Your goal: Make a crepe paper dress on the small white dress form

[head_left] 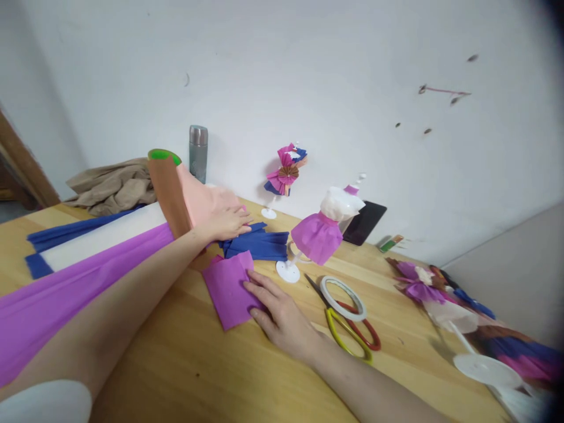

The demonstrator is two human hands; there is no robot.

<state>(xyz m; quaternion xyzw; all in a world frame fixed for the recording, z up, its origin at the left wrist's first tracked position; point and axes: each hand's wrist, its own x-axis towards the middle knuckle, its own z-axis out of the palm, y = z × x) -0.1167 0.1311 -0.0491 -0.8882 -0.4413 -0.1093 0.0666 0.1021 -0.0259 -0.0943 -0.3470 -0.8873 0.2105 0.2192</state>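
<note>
1. The right hand (282,314) is laid flat on a cut purple paper sheet (229,289), its fingers (258,286) spread apart and pressed on the sheet's right edge, so the sheet appears to be pinned to the bench (185,364) rather than gripped.
2. Scissors (352,332) with yellow and red handles and a ring of white tape (343,289) are placed just right of that hand, within easy reach.
3. The purple sheet is found between the two hands, under the right fingertips and just below the left hand.
4. The left hand (227,224) is stretched further out, its fingers held together and flat on a folded blue paper piece (258,244), touching it from above; nothing is clamped.
5. Long rolls of purple, white and blue crepe paper (88,252) are spread along the left of the bench, beneath the left forearm.
6. A small dress stand (324,232) wearing a purple paper skirt is set just beyond the blue piece, apparently as a model kept in view.
7. A steel flask (198,153) is stood by the wall (308,70).
</note>
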